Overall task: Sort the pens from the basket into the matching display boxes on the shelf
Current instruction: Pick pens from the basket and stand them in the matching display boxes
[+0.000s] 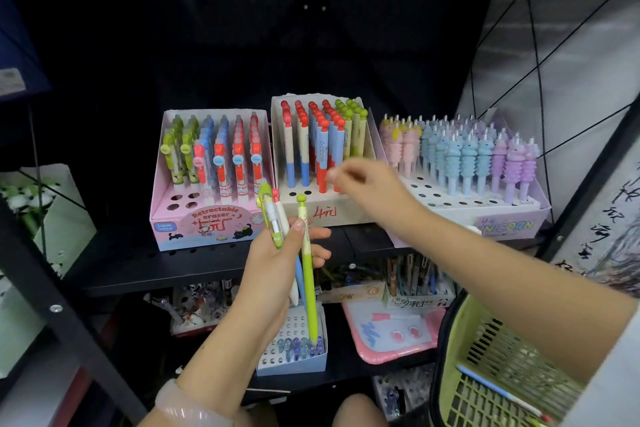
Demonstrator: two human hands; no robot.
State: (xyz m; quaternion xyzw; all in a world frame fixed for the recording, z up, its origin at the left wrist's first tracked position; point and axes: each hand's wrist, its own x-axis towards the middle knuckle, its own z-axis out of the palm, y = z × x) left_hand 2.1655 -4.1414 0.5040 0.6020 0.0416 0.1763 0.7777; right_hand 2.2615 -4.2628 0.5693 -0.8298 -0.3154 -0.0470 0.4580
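Three display boxes stand side by side on the shelf (207, 274), and going from the left, the pink box (207, 225) reads "Retractable eraser" with a small "Lapis" tag and a handwritten red price that looks like a 5 with a character after it. Just in front of it the left hand (277, 260) grips a small bundle of pens (304, 253): a green clip-style one, a red-topped white one and a long green one with a ball cap, all held near mid-barrel with the thumb across them. Such pens are likely light, stiff plastic and a little slick, so a pinch on the barrel below the cap should serve best, leaving the tip free to drop into a hole. Next, the white middle box (325, 211) bears a red handwritten "4" with a character, and the matching ball-capped pens stand in it. Over its front holes the right hand (360, 180) is blurred; whether it pinches anything cannot be told. Farther right, the unicorn box (502, 225) reads "UNICORN". At far right, the green basket (491, 357) hangs on the right forearm with at least one pen left in it.
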